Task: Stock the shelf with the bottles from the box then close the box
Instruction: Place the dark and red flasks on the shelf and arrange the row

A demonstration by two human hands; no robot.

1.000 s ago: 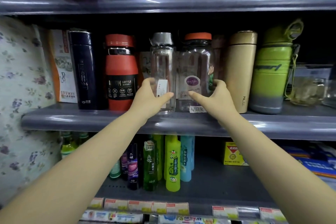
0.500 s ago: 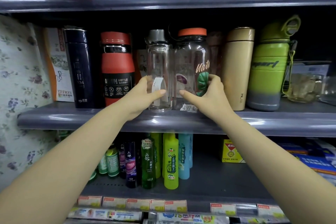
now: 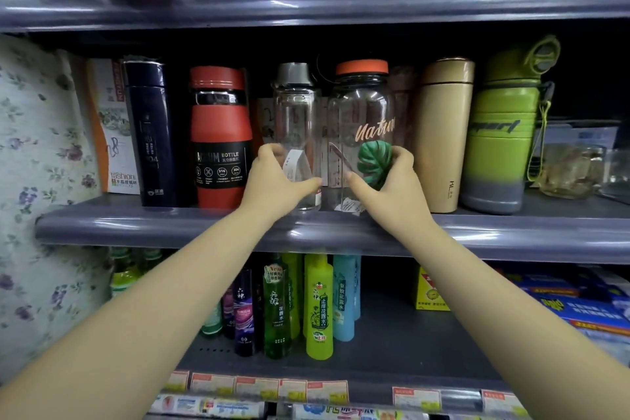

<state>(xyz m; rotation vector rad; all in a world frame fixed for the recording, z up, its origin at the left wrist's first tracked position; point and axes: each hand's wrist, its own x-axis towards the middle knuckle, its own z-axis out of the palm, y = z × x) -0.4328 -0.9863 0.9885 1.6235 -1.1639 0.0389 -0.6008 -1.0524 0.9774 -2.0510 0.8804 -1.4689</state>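
Two clear bottles stand side by side on the middle grey shelf (image 3: 327, 235). My left hand (image 3: 276, 181) grips the base of the narrow clear bottle with a grey cap (image 3: 296, 116). My right hand (image 3: 385, 181) grips the base of the wide clear bottle with an orange lid (image 3: 361, 106), whose leaf picture and "Natur" lettering face me. Both bottles rest upright on the shelf, nearly touching. To their left stand a red vacuum bottle (image 3: 220, 136) and a dark blue flask (image 3: 148, 133). To their right stand a gold flask (image 3: 443, 133) and a green sport bottle (image 3: 501, 133). The box is out of view.
A product carton (image 3: 109, 126) leans at the far left of the shelf, glass jars (image 3: 572, 170) at its far right. The upper shelf (image 3: 341, 0) hangs low overhead with boxes on it. The lower shelf holds green, yellow and blue spray bottles (image 3: 317, 307). A floral cloth (image 3: 37, 181) covers the left side.
My right hand has turned the orange-lid bottle, bringing its leaf print and lettering round to the front. My left hand has stayed on the narrow bottle. The view has drifted slightly.
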